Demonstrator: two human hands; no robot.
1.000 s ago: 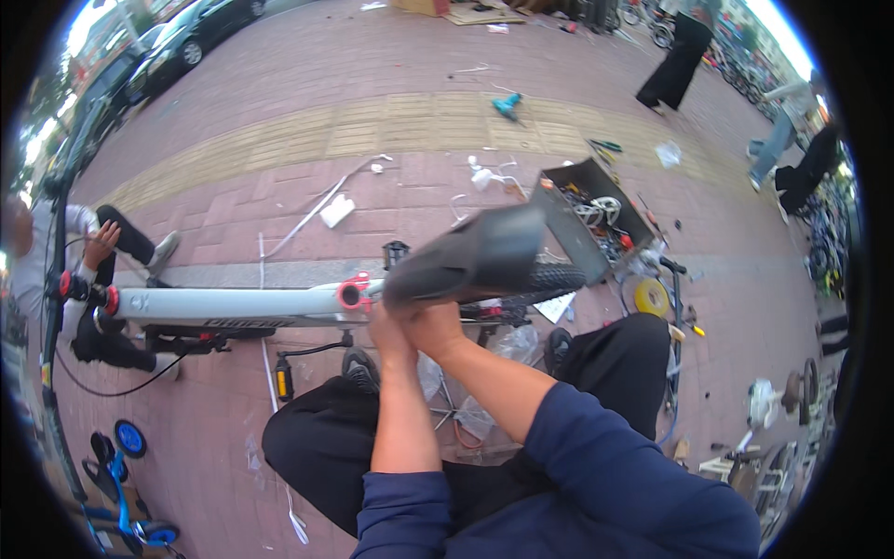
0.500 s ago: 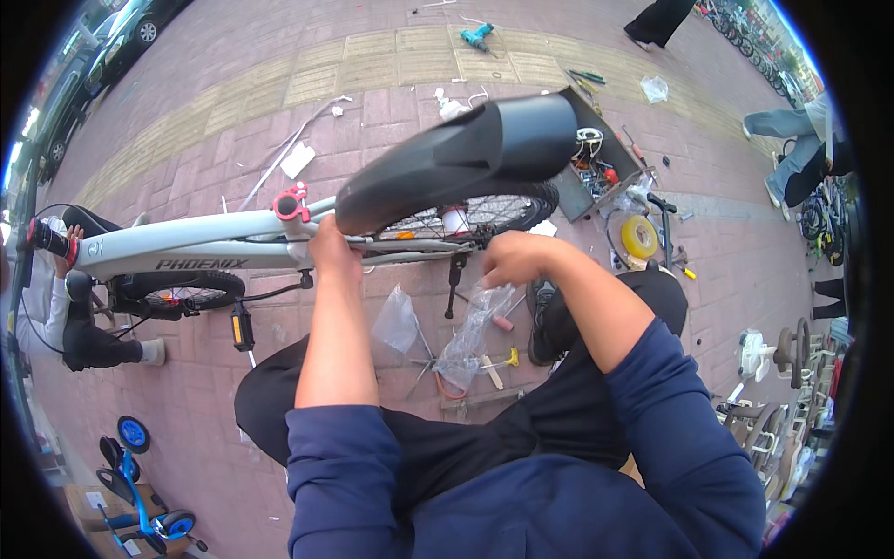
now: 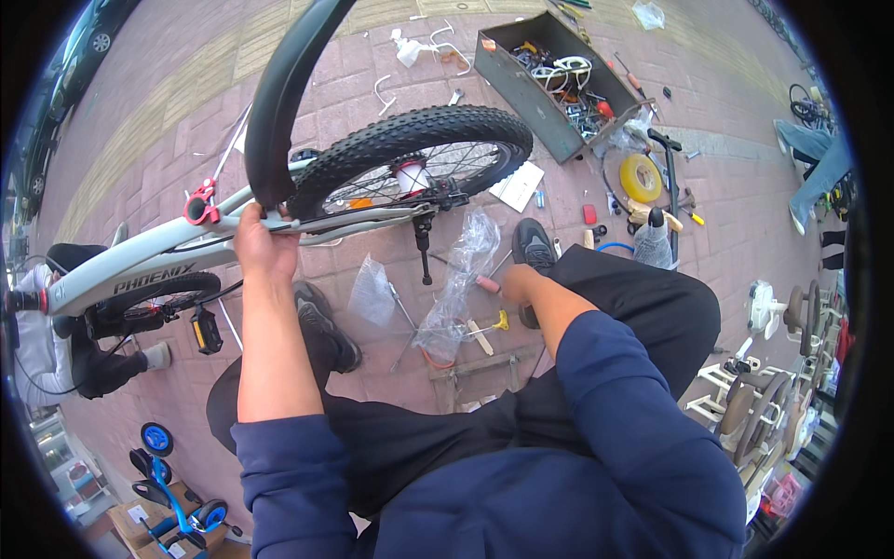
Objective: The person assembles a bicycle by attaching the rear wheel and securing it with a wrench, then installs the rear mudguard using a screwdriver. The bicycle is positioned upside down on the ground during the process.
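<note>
A grey-white bicycle [image 3: 154, 252] lies slanting across the left and middle, its rear wheel [image 3: 400, 130] pointing right. My left hand [image 3: 265, 244] is closed round the lower end of a black fender [image 3: 277, 121], up against the frame. The fender rises steeply from there, out past the top edge. My right hand [image 3: 523, 282] is low by my right knee, beside a pink-handled tool [image 3: 488, 284] on the paving. Its fingers are partly hidden and blurred. A clear plastic bag [image 3: 456, 289] lies just left of that tool, and a yellow-handled tool [image 3: 501, 320] lies nearer to me.
A metal toolbox [image 3: 545, 126] full of tools and parts stands beyond the wheel. Right of it lie a yellow tape roll [image 3: 640, 177] and a hammer [image 3: 689, 210]. At far left a person [image 3: 42, 326] sits by the bicycle's front. A blue tricycle [image 3: 172, 494] stands at lower left.
The fender has swung up from above the rear wheel to a steep angle, uncovering the tyre. My right hand has moved from beside the wheel hub down toward the pink-handled tool. The view has shifted.
</note>
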